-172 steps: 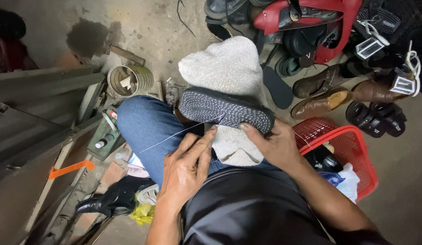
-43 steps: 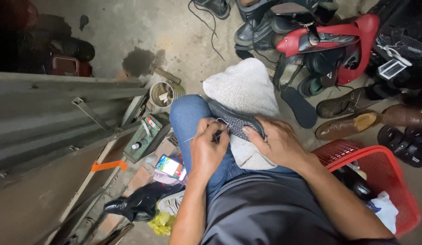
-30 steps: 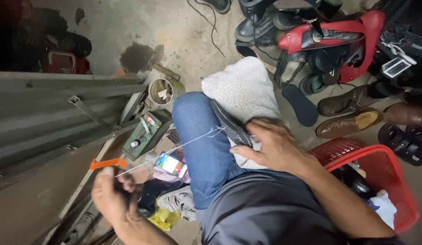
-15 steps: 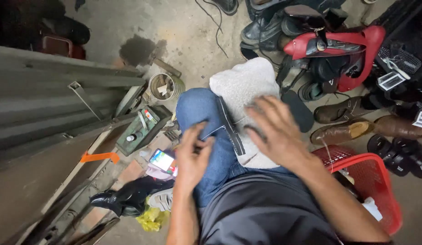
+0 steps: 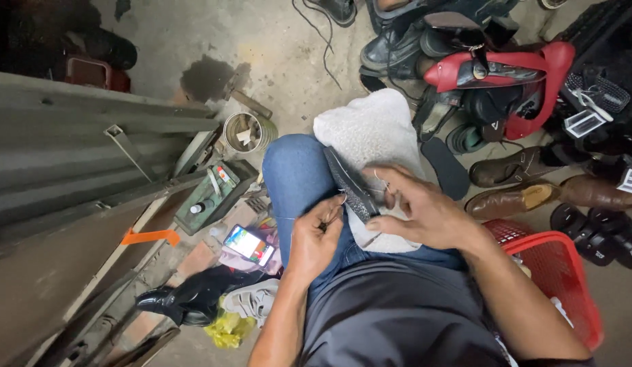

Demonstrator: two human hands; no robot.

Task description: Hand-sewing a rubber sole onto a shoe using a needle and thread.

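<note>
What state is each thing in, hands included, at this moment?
left hand: pinched shut at the shoe's edge, apparently on a thin thread
right hand: grip closed on the dark shoe
dark shoe: tilted on edge on the pale cloth
pale cloth: draped over the lap
phone: screen lit, lying flat
tin can: upright, open
red basket: upright, open

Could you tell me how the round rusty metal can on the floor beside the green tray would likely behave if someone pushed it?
The round rusty metal can stands upright on its flat base, so it would probably slide rather than roll. Things stick out of its open top, so a hard shove might tip it and spill them. Its thin-looking wall suggests it is fairly light.
</note>
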